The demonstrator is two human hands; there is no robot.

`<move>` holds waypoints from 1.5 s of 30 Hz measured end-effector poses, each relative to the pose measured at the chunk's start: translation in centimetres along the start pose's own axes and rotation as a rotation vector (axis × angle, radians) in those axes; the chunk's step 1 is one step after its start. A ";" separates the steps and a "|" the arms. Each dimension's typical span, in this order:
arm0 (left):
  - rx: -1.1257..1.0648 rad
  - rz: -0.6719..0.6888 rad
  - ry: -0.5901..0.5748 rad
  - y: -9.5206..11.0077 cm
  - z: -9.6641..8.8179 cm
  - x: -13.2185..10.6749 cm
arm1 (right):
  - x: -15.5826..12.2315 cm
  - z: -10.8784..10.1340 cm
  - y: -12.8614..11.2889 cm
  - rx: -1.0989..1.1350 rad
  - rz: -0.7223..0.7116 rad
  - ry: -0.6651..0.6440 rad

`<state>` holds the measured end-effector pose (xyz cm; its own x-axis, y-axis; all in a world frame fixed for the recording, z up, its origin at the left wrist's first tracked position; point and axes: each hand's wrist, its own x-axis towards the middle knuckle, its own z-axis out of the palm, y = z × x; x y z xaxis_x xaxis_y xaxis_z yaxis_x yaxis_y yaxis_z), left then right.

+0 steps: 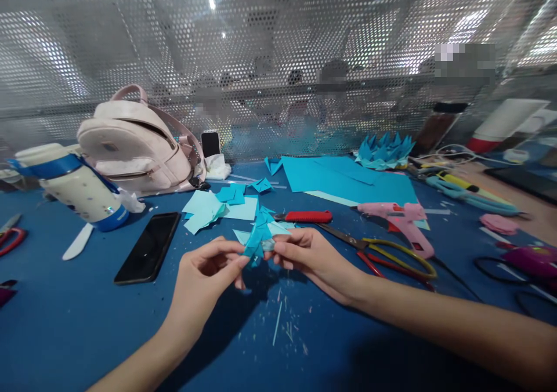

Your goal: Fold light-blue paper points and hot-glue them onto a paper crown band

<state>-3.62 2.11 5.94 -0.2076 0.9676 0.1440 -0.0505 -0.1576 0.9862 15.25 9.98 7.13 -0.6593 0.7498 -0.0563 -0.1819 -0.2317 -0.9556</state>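
Between my two hands a folded blue paper piece (261, 231), made of pointed origami units, is held just above the table. My left hand (208, 270) pinches its left side between thumb and fingers. On the other side, my right hand (311, 258) grips the paler right edge with its thumb and fingertips. Behind the piece lie loose light-blue paper squares (204, 207) and small folded blue papers (232, 193). A red-handled tool (308, 217) rests just beyond my right fingers, and scissors with yellow and red handles (400, 258) lie beside my right forearm.
A pink glue gun (398, 215) lies right of large blue sheets (343, 177). Behind them stands a spiky blue origami ring (385, 151). At left are a black phone (148, 248), a white bottle (78, 186) and a pale pink backpack (134, 142). A perforated metal screen (243, 50) borders the back.
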 end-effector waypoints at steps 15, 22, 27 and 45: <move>-0.028 0.018 0.018 -0.1 0.1 0.1 | 0.0 -0.1 0.3 -0.007 -0.008 -0.011; -0.026 0.010 0.029 -0.3 0.1 0.3 | 0.0 -0.2 0.3 -0.016 -0.021 -0.021; 0.011 0.031 0.026 -0.2 0.1 0.2 | 0.0 -0.2 0.4 -0.025 -0.031 -0.017; 0.790 0.726 -0.083 1.4 -0.9 0.9 | 0.0 -2.3 -3.4 -0.973 -0.875 0.123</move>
<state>-4.77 2.54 7.38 0.1351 0.7090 0.6921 0.7099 -0.5566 0.4316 17.52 12.15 9.71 -0.5124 0.4860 0.7080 0.1184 0.8565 -0.5023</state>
